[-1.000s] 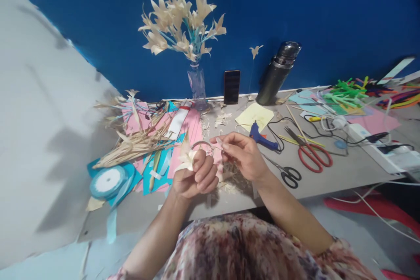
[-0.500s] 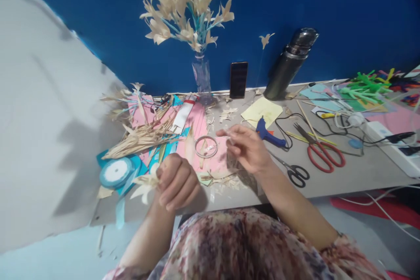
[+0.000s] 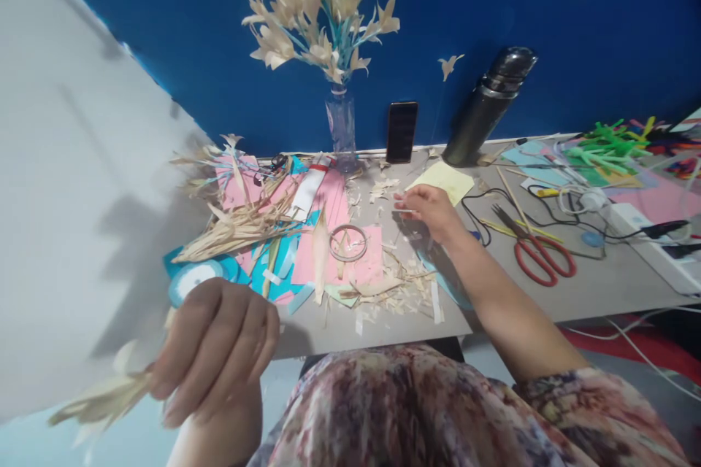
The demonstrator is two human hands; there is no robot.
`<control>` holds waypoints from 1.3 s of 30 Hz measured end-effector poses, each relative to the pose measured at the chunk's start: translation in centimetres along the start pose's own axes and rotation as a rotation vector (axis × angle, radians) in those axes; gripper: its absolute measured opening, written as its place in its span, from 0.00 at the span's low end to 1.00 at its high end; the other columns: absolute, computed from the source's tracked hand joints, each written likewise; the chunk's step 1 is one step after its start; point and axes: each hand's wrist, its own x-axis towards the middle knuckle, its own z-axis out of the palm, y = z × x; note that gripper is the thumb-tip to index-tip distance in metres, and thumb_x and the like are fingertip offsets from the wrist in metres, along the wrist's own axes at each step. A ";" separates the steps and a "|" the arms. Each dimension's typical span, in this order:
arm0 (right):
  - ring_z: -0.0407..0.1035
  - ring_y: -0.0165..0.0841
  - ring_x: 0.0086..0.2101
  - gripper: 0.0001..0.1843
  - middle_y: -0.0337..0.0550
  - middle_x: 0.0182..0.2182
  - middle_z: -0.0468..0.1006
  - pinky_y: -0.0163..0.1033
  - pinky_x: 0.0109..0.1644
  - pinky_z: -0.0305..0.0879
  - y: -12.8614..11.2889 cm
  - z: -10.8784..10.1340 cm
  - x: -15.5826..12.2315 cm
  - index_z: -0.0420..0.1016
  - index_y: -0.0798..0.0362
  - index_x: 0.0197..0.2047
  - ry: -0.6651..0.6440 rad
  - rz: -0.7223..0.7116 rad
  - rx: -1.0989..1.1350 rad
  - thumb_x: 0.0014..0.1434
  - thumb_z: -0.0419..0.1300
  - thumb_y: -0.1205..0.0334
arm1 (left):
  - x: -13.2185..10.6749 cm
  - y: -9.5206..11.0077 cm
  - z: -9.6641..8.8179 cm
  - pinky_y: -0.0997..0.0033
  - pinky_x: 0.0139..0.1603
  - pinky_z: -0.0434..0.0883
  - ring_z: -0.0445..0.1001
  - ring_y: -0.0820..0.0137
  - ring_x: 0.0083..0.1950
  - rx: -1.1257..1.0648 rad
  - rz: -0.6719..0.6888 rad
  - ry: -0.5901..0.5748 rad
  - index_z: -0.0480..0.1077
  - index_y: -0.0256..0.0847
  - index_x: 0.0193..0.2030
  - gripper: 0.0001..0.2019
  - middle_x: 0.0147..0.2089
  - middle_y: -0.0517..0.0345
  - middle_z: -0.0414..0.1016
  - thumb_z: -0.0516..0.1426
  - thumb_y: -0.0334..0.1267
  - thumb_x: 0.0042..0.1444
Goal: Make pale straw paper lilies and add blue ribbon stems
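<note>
My left hand [image 3: 216,350] is closed around the base of a pale corn-husk flower [image 3: 104,401], which points out to the left past the table's edge. Above the table, my right hand [image 3: 430,210] has its fingers bent together in a pinch. A thin pale sliver shows at its fingertips, too small to name. Behind that hand lies the yellow paper [image 3: 452,181]. A roll of tape [image 3: 349,243] rests on pink paper [image 3: 307,270], left of the right hand. Partly covered by my left hand is a blue ribbon spool [image 3: 191,279].
A plastic bottle [image 3: 342,131] holds husk flowers [image 3: 307,7]. Near it stand a phone [image 3: 402,133] and a dark flask [image 3: 490,109]. Red-handled scissors [image 3: 539,255], cables and a power strip [image 3: 651,248] lie to the right. Dried husks [image 3: 235,230] and scraps cover the left.
My left hand has moved left and nearer the camera, carrying the flower. My right hand has shifted right and away, and now hides the glue gun; its forearm covers the small scissors.
</note>
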 end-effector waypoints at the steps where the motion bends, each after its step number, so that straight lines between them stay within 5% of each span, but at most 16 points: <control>1: 0.77 0.31 0.32 0.13 0.45 0.36 0.84 0.33 0.31 0.72 -0.5 -0.5 -0.2 0.73 0.53 0.29 0.018 0.002 0.020 0.46 0.72 0.58 | 0.2 0.4 0.7 0.73 0.15 0.59 0.59 0.74 0.10 0.005 0.077 -0.217 0.66 0.47 0.14 0.23 0.06 0.67 0.56 0.69 0.56 0.45; 2: 0.78 0.32 0.32 0.13 0.46 0.37 0.84 0.33 0.30 0.71 -0.8 -0.6 -0.6 0.73 0.53 0.29 0.035 0.000 0.043 0.46 0.72 0.58 | 0.7 0.5 1.6 0.73 0.16 0.61 0.60 0.74 0.10 0.051 0.099 -0.288 0.68 0.47 0.15 0.21 0.06 0.66 0.57 0.66 0.50 0.53; 5: 0.75 0.29 0.28 0.12 0.44 0.33 0.84 0.30 0.26 0.67 -1.5 0.7 -2.5 0.74 0.53 0.30 0.041 -0.038 0.082 0.48 0.71 0.58 | 2.6 -0.2 4.3 0.73 0.18 0.64 0.61 0.73 0.11 0.136 0.113 0.035 0.72 0.47 0.22 0.14 0.08 0.67 0.57 0.66 0.46 0.56; 10: 0.68 0.26 0.22 0.09 0.40 0.26 0.81 0.31 0.25 0.64 -2.0 4.0 -6.9 0.77 0.53 0.30 -0.244 -0.116 0.034 0.53 0.70 0.58 | 4.5 -3.1 6.4 0.74 0.24 0.67 0.72 0.71 0.23 0.394 -0.146 0.269 0.77 0.38 0.28 0.11 0.23 0.56 0.76 0.69 0.43 0.52; 16: 0.72 0.30 0.27 0.08 0.39 0.27 0.80 0.34 0.31 0.69 -3.0 4.5 -10.1 0.78 0.52 0.32 -0.318 -0.250 -0.087 0.57 0.68 0.57 | 5.6 -3.8 7.9 0.76 0.30 0.68 0.72 0.73 0.26 0.692 -0.287 0.288 0.79 0.36 0.28 0.10 0.24 0.56 0.77 0.68 0.41 0.53; 28: 0.73 0.33 0.30 0.07 0.43 0.30 0.80 0.37 0.35 0.68 -3.0 2.2 -10.5 0.79 0.52 0.35 -0.511 -0.391 -0.234 0.61 0.66 0.57 | 5.8 -3.5 9.4 0.75 0.29 0.68 0.72 0.72 0.26 0.763 -0.162 0.309 0.80 0.37 0.29 0.06 0.24 0.57 0.77 0.67 0.36 0.54; 39: 0.73 0.33 0.30 0.09 0.42 0.30 0.81 0.37 0.35 0.68 -3.0 2.4 -10.6 0.79 0.52 0.34 -0.523 -0.395 -0.253 0.58 0.68 0.55 | 5.4 -4.4 9.5 0.75 0.30 0.68 0.72 0.72 0.27 0.716 -0.114 0.342 0.78 0.37 0.29 0.09 0.26 0.56 0.76 0.67 0.40 0.54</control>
